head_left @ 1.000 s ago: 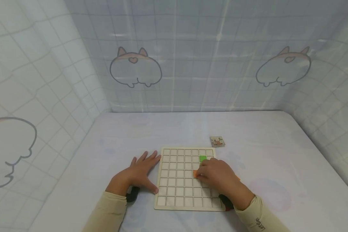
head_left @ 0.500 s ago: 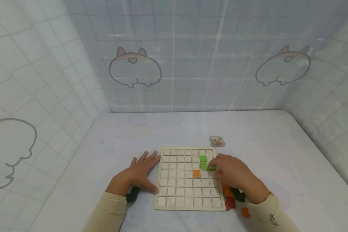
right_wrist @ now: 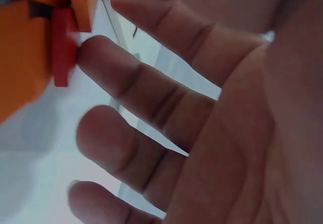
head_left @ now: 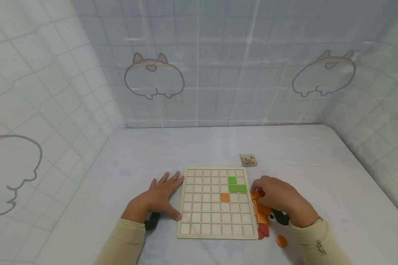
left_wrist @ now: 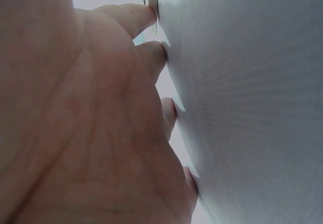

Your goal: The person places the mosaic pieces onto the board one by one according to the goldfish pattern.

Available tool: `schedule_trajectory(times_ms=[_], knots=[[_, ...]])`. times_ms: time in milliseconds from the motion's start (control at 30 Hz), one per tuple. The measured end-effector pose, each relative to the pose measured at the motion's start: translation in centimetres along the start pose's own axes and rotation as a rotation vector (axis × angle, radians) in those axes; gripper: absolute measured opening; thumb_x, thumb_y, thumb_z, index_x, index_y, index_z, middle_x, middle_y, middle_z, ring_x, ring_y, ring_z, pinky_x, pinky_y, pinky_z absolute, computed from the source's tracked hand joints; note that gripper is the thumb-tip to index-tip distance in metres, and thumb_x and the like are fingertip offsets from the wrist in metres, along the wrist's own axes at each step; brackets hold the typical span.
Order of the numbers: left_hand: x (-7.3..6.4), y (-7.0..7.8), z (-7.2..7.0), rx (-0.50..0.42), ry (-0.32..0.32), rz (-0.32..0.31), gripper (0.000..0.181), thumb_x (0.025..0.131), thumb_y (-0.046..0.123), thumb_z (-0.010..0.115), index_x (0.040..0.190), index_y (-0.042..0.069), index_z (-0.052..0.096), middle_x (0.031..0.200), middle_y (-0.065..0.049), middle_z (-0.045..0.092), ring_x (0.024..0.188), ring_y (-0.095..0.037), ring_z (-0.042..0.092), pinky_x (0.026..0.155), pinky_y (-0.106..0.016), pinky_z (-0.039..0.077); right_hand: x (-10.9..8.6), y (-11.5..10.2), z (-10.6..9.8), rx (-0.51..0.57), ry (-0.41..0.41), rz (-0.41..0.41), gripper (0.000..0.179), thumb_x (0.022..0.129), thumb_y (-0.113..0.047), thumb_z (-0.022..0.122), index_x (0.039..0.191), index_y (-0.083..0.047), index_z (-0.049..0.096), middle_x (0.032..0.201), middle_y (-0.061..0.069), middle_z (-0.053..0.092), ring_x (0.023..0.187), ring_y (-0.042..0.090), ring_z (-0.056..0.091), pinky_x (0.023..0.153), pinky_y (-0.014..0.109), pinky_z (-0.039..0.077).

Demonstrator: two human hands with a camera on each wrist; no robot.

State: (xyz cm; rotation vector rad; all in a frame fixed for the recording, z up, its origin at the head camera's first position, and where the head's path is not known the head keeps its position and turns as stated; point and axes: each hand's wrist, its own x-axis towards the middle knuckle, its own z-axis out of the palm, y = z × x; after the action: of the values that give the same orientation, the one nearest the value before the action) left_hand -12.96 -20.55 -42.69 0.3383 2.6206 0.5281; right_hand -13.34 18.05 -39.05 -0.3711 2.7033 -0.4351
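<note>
A pale wooden grid board lies flat on the table. Along its left edge rests my left hand, fingers spread, thumb and fingertips against the rim. Several orange pieces and red pieces are heaped along the board's right edge. Over the top of that heap is my right hand, its fingers reaching down among them. In the right wrist view one fingertip meets a red piece beside an orange piece. On the board sit green tiles and one orange tile.
Behind the board's far right corner lies a small square with a printed grid pattern. A round orange piece lies apart, near the right sleeve. Tiled-print curtains enclose the table at the back and sides.
My right hand has moved right, from the board's cells to the heap beside it. Green tiles under it came into view, including one at the right edge. The left hand has stayed put.
</note>
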Motion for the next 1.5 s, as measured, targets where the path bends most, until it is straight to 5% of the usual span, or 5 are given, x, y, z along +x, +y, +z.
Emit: schedule_trajectory(times_ms=[300,733,1100,1500], knots=[[0.1,0.1,0.0,-0.003,0.001,-0.002,0.134,0.055,0.060,0.094,0.163,0.024,0.024,0.172,0.000,0.012,0.159,-0.034,-0.004,0.121,-0.069,-0.006,0.5,0.2,0.7,-0.082,0.108,-0.047,0.017,0.084,-0.009,0.075,0.092,-0.023,0.076,0.103,-0.007,0.067,0.093,0.018,0.050,0.077,0.033,0.050],[0.0,0.2,-0.1,0.010,0.011,-0.007,0.133,0.054,0.061,0.093,0.163,0.023,0.026,0.172,-0.001,0.014,0.159,-0.036,-0.001,0.120,-0.071,-0.004,0.4,-1.5,0.6,-0.041,0.094,-0.044,0.010,0.085,-0.018,0.077,0.089,-0.023,0.069,0.086,-0.007,0.060,0.077,0.014,0.052,0.069,0.031,0.047],[0.1,0.2,-0.1,0.003,0.014,0.001,0.133,0.054,0.061,0.094,0.163,0.022,0.026,0.172,-0.002,0.014,0.159,-0.037,-0.001,0.120,-0.071,-0.004,0.0,-5.0,3.5,-0.042,0.178,-0.406,0.011,0.086,-0.020,0.080,0.085,-0.029,0.076,0.088,-0.020,0.061,0.078,0.000,0.055,0.070,0.024,0.050],[0.0,0.2,-0.1,0.003,0.015,0.001,0.133,0.054,0.060,0.094,0.163,0.022,0.026,0.172,-0.002,0.014,0.159,-0.037,-0.001,0.120,-0.072,-0.003,0.2,-5.3,4.3,-0.131,0.205,-0.549,0.007,0.086,-0.024,0.082,0.090,-0.030,0.081,0.090,-0.019,0.064,0.088,0.004,0.060,0.076,0.023,0.054]])
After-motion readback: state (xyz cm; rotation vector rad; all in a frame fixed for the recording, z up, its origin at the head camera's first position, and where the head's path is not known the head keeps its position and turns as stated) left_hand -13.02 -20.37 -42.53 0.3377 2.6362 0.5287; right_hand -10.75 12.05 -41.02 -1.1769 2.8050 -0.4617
